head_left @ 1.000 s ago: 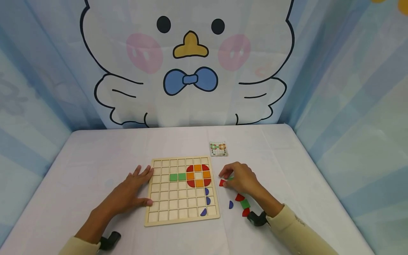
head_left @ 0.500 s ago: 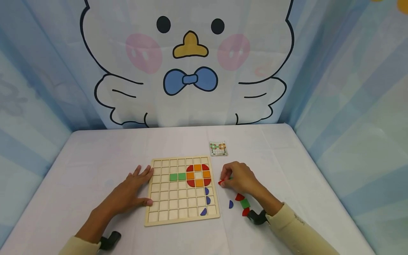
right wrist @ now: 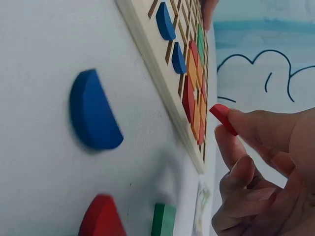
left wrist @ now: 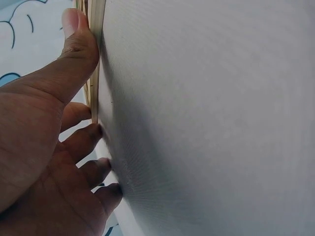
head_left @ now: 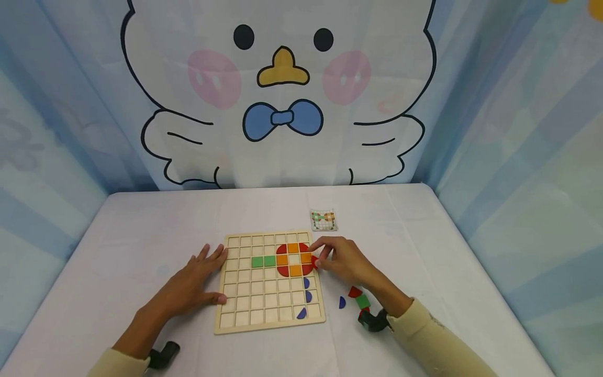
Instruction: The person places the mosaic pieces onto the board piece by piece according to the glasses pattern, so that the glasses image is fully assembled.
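Note:
My left hand (head_left: 195,283) rests with spread fingers along the left edge of the wooden grid board (head_left: 237,317); its thumb (left wrist: 76,54) touches the board's side in the left wrist view. My right hand (head_left: 346,259) is at the board's right edge, pinching a small red piece (right wrist: 224,118) between thumb and finger. Close by on the board, orange squares (head_left: 293,248) and red rounded pieces (head_left: 282,271) form a ring around one bare cell. Two green squares (head_left: 263,261) lie left of the ring. Several blue half-round pieces (head_left: 301,313) sit lower on the right.
Right of the board lie a loose blue half-round (right wrist: 93,110), red pieces (head_left: 355,292) and a green square (head_left: 363,301). A small pattern card (head_left: 323,220) is beyond the board's upper right corner. A printed curtain (head_left: 282,157) hangs behind the table.
My right hand has picked up a red piece from the table and carried it left to the board's right edge. My left hand stays on the board's left edge.

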Demonstrator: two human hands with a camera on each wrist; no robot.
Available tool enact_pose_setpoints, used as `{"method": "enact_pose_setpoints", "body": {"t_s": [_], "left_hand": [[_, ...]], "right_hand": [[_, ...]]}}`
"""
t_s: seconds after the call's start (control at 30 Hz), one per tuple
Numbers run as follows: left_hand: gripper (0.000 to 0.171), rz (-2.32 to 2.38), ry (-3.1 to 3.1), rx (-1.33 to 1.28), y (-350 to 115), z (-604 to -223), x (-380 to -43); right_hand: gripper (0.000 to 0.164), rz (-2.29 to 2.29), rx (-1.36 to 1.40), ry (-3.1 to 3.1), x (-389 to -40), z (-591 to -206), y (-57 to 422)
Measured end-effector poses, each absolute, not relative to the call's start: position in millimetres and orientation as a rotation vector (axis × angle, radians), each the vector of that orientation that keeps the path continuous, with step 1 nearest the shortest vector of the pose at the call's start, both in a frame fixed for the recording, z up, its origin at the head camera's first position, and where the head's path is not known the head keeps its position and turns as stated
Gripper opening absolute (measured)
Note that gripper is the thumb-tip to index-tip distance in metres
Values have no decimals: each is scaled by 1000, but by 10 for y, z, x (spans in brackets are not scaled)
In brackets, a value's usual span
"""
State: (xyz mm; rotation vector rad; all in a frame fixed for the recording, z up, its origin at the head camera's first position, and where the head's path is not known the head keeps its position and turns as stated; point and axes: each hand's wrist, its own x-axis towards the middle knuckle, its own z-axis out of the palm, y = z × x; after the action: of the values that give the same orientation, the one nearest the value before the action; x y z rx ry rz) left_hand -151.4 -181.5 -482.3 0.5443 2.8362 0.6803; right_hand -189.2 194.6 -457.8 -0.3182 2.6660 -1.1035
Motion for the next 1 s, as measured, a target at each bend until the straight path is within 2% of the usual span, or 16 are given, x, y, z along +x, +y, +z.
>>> {"method": "enact_pose_setpoints", "body": {"t_s": [0.8,1.0], "left_hand": [[112,678,2829,539,-1824,-4841,-1521],[111,686,2832,554,-1834,-4835,-1514]], "right_hand": [[8,-1188,-487,2670,-1990,-4494,1323],[26,-1196,-639,2623,-2031,-4486,1197]]}}
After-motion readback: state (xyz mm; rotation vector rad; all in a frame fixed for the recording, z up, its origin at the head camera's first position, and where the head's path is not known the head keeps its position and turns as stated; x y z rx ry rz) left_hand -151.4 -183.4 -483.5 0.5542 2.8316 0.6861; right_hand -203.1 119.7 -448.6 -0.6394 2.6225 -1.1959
